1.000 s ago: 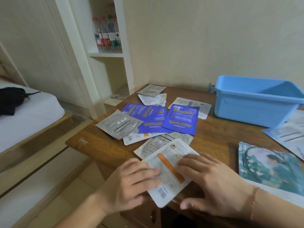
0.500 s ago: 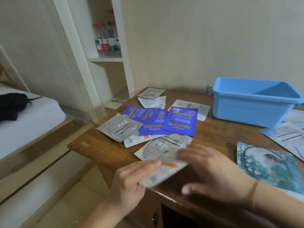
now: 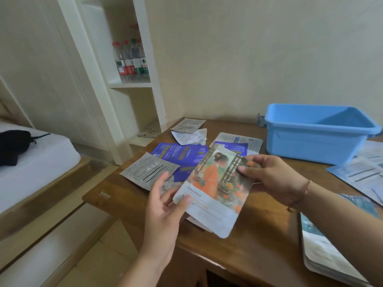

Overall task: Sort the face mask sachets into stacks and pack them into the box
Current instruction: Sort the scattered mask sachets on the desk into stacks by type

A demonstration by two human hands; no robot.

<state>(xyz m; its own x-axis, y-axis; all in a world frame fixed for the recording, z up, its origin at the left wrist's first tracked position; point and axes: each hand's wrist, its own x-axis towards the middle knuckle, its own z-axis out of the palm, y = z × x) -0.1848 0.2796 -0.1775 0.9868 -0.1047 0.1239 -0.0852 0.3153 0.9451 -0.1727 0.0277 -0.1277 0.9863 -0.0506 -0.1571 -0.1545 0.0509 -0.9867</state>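
Above the wooden table [image 3: 259, 241] I hold an orange-picture sachet [image 3: 215, 189] face up. My left hand [image 3: 165, 208] pinches its near left corner and my right hand [image 3: 271, 177] grips its far right edge. Beneath and beyond it lie several loose sachets: a grey one [image 3: 149, 170], blue ones [image 3: 180, 154], white ones [image 3: 190, 136]. The blue plastic box [image 3: 317, 135] stands open at the back right. A stack of teal-picture sachets [image 3: 323, 251] lies at the near right edge.
More pale blue sachets [image 3: 360, 172] lie right of the box. A white shelf unit with water bottles [image 3: 130, 61] stands behind the table's left corner. A bed with a black item [image 3: 12, 146] is at the left, across a floor gap.
The sachet that lay back side up under both hands has been lifted off the table and flipped, so its orange picture side now faces up between my hands.
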